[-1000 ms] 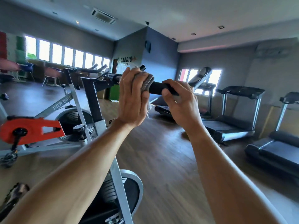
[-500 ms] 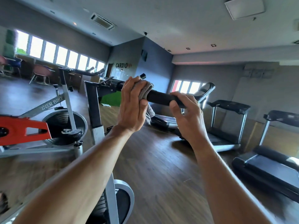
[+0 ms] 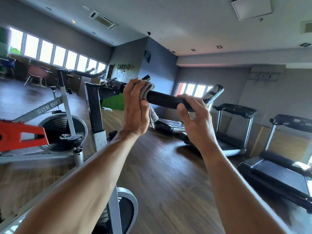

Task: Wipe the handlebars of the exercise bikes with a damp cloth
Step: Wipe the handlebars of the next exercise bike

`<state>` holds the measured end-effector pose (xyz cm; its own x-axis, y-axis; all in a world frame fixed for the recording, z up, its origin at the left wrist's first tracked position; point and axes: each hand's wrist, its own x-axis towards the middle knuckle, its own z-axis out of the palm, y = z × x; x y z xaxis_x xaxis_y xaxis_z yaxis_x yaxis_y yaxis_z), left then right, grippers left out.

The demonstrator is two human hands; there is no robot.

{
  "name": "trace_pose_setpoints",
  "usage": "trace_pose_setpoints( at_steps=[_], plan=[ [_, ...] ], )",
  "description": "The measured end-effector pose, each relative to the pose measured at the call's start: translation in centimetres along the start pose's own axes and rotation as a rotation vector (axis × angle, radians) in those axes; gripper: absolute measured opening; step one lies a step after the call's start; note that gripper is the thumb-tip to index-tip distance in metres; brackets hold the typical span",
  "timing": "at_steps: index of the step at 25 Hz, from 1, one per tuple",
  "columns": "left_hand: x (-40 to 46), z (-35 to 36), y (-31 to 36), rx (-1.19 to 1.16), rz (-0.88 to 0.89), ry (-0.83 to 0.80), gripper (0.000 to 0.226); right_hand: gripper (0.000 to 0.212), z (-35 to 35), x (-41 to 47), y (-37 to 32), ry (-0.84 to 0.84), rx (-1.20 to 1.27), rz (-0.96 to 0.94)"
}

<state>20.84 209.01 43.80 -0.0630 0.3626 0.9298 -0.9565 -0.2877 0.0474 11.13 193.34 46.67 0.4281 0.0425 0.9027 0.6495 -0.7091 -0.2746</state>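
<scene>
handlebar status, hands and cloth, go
Left hand grips grey cloth wrapped round black handlebar. Right hand holds the bar's end. Nothing in the way.

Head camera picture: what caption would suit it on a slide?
Left hand wraps a grey cloth around a black handlebar grip; right hand steadies its end.

Open handlebar between two hands, bike frames crowding the left

The black handlebar (image 3: 162, 99) lies bare between the left hand (image 3: 135, 114), wrapped round the grey cloth (image 3: 146, 92), and the right hand (image 3: 196, 122) at the bar's end. Below is open wooden floor (image 3: 162, 166). The stem post (image 3: 96, 112) and a second bike (image 3: 55, 122) block the left; treadmills (image 3: 236, 129) stand well apart on the right.
</scene>
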Motion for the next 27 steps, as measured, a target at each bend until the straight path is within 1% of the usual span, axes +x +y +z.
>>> trace_pose_setpoints(
  at_steps=[1, 3, 5, 6, 8, 10, 12, 16, 19, 20, 22, 24, 25, 27],
  plan=[
    [0.1, -0.1, 0.5, -0.001, 0.005, -0.009, 0.058, 0.040, 0.0, 0.0, 0.0, 0.004, 0.000, -0.003],
    [-0.1, 0.2, 1.6, 0.043, 0.084, -0.039, 0.056, 0.043, 0.1, 0.0, 0.0, 0.025, -0.002, -0.019],
    [-0.2, 0.5, 2.6, 0.097, 0.161, -0.077, 0.054, 0.042, 0.2, 0.0, 0.0, 0.023, 0.002, -0.024],
    [-0.1, 0.5, 2.6, 0.106, 0.170, -0.085, 0.053, 0.041, 0.1, 0.0, -0.1, 0.014, 0.009, -0.017],
    [0.4, -0.1, 1.8, 0.095, 0.148, -0.091, 0.054, 0.039, -0.1, 0.0, -0.2, 0.004, 0.010, 0.000],
    [1.0, -1.3, 0.6, 0.064, 0.064, -0.122, 0.059, 0.038, -0.1, 0.0, -0.2, 0.013, 0.001, 0.014],
    [1.4, -2.2, 0.5, 0.076, 0.016, -0.159, 0.055, 0.042, 0.0, 0.0, -0.3, 0.019, -0.005, 0.008],
    [1.3, -1.1, 3.8, 0.183, 0.101, -0.199, 0.039, 0.043, 0.3, -0.1, -0.2, 0.042, -0.011, -0.008],
    [1.9, -1.9, 3.7, 0.206, 0.135, -0.284, 0.037, 0.037, 0.2, -0.1, -0.4, 0.039, -0.007, -0.005],
    [2.3, -2.4, 3.1, 0.175, 0.097, -0.321, 0.036, 0.033, 0.1, -0.1, -0.5, 0.043, 0.000, -0.006],
    [3.6, -3.2, 2.0, 0.082, -0.077, -0.354, 0.035, 0.030, 0.1, -0.2, -0.6, 0.047, 0.003, -0.011],
    [4.4, -3.4, 2.2, 0.068, -0.198, -0.387, 0.039, 0.029, 0.1, -0.3, -0.7, 0.049, 0.003, -0.004],
    [4.5, -3.2, 3.1, 0.080, -0.201, -0.413, 0.039, 0.030, 0.1, -0.2, -0.7, 0.050, -0.002, 0.004],
    [3.8, -2.8, 5.3, 0.163, -0.126, -0.463, 0.036, 0.032, 0.1, -0.3, -0.6, 0.060, -0.017, -0.004]
  ],
)
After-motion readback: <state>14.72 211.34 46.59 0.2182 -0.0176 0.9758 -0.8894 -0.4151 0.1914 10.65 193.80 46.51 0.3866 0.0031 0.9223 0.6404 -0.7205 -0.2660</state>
